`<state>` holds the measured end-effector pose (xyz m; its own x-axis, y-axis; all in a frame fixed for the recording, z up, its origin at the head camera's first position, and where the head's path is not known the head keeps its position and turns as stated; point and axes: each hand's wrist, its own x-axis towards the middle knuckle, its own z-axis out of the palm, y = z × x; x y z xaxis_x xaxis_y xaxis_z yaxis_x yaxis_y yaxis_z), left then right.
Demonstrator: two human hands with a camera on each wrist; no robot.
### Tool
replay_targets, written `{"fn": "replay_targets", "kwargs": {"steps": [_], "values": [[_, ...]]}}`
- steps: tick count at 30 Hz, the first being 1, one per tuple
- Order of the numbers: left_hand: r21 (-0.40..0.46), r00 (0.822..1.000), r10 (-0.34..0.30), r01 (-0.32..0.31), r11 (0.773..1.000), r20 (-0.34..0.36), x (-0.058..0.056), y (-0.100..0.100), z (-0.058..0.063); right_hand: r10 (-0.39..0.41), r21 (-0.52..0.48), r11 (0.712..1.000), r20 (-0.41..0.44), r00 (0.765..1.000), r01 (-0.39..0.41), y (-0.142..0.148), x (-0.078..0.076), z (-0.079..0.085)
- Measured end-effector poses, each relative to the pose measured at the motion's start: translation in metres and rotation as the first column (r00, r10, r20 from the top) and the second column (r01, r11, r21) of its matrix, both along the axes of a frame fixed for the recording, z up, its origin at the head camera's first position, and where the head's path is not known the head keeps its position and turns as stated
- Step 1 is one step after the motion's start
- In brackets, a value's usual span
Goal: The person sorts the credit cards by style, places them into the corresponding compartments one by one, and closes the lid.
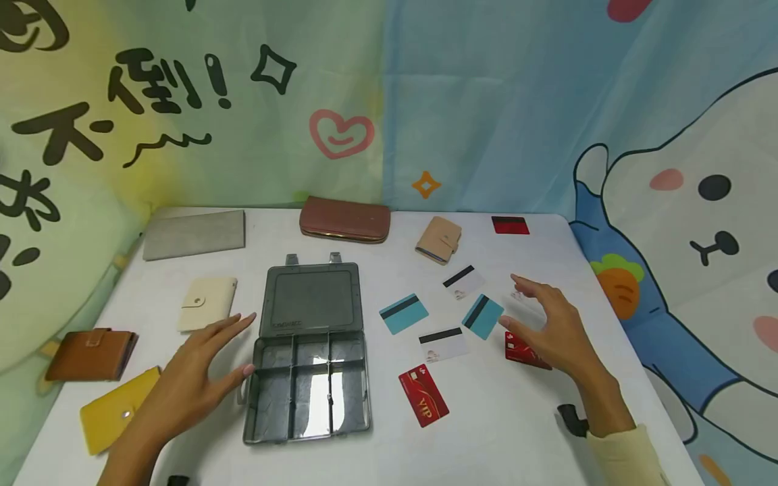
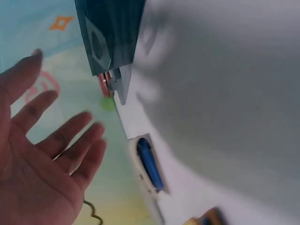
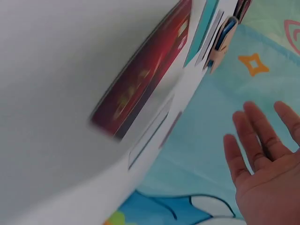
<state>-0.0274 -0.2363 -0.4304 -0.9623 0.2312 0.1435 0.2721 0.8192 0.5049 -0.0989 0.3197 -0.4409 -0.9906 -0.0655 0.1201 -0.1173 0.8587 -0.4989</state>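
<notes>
My left hand [image 1: 185,385] hovers with spread fingers just left of a dark clear plastic box [image 1: 306,383]. The box's lid [image 1: 313,297] is folded back, showing divided compartments. On the other side, my right hand [image 1: 552,327] hangs with loosely bent fingers above a red card [image 1: 524,353] and a white card [image 1: 527,305], which it partly covers in the head view. Two teal cards [image 1: 404,314], white striped cards [image 1: 442,345] and a red VIP card [image 1: 423,395] lie between box and right hand. In the wrist views, both palms [image 2: 40,183] [image 3: 272,187] hold nothing.
Along the back lie a grey pouch [image 1: 194,235], a brown zip wallet [image 1: 344,219], a beige card holder [image 1: 439,239] and a red striped card [image 1: 510,225]. At left are a cream wallet [image 1: 207,303], a brown wallet [image 1: 91,355] and a yellow wallet [image 1: 115,412]. Behind hangs a printed curtain [image 1: 480,121].
</notes>
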Motion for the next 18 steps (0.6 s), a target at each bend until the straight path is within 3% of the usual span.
{"fn": "replay_targets", "kwargs": {"steps": [2,10,18], "values": [[0.05,0.999,-0.014,0.012,0.999,0.044,0.004,0.0,-0.003,0.012,-0.04,0.999,0.002,1.0,-0.012,-0.004,-0.008,-0.002],[0.191,0.992,-0.082,0.061,0.98,0.101,0.015,-0.003,-0.018,0.078,-0.147,0.986,0.02,0.997,-0.074,-0.005,-0.055,-0.004],[0.271,0.985,-0.075,0.031,0.962,0.153,0.021,-0.001,-0.025,0.028,-0.211,0.977,0.073,0.997,-0.012,0.006,-0.107,0.003]]}}
